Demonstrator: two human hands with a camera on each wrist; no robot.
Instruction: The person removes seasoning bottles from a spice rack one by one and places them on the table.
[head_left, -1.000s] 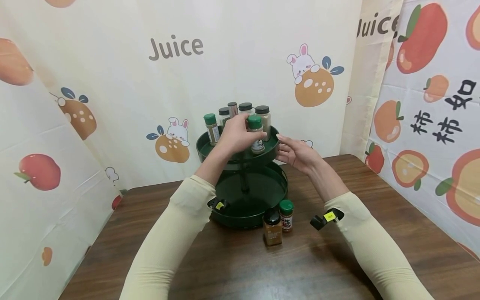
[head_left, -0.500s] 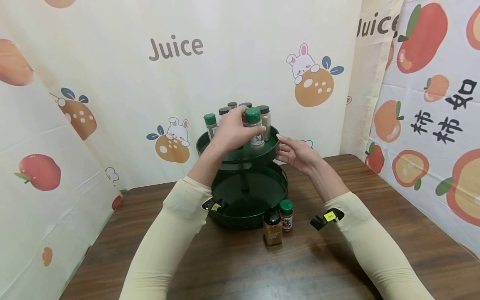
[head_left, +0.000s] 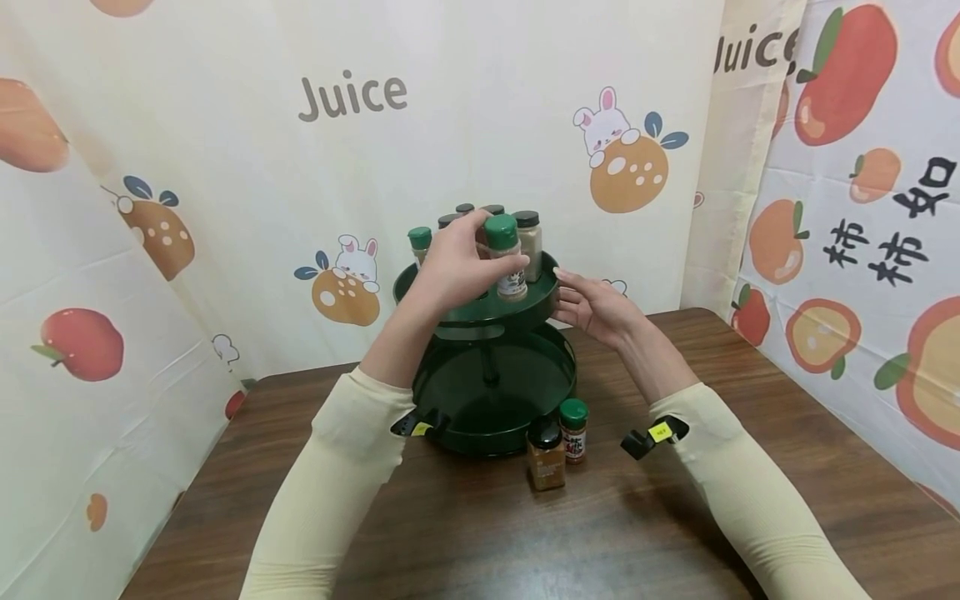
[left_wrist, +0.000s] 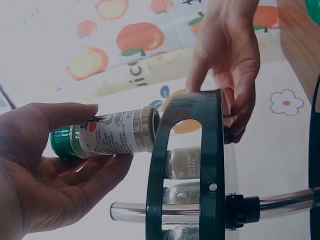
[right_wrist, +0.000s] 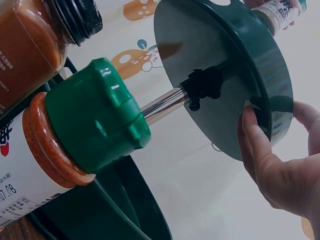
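My left hand [head_left: 453,262] holds a small spice jar [head_left: 513,286] with a green cap and printed label over the front of the upper tray [head_left: 480,321] of a dark green two-tier rack. In the left wrist view, thumb and fingers hold the jar [left_wrist: 112,132] from opposite sides, its base close to the tray's slotted rim [left_wrist: 212,115]. My right hand [head_left: 596,310] grips the upper tray's right edge. In the right wrist view its fingers [right_wrist: 257,135] lie against the tray's underside, the thumb by the outer wall. Several other jars stand behind, partly hidden by my left hand.
A black-lidded jar [head_left: 547,462] and a green-lidded jar [head_left: 573,437] stand on the wooden table [head_left: 465,533], at the front right of the lower tray [head_left: 517,437]. A black-capped jar [head_left: 529,246] stands at the upper tray's right. Fruit-printed curtains hang behind.
My left hand has shifted slightly left, and the green-capped jar in it has moved a little up and left. My right hand stays at the tray's edge.
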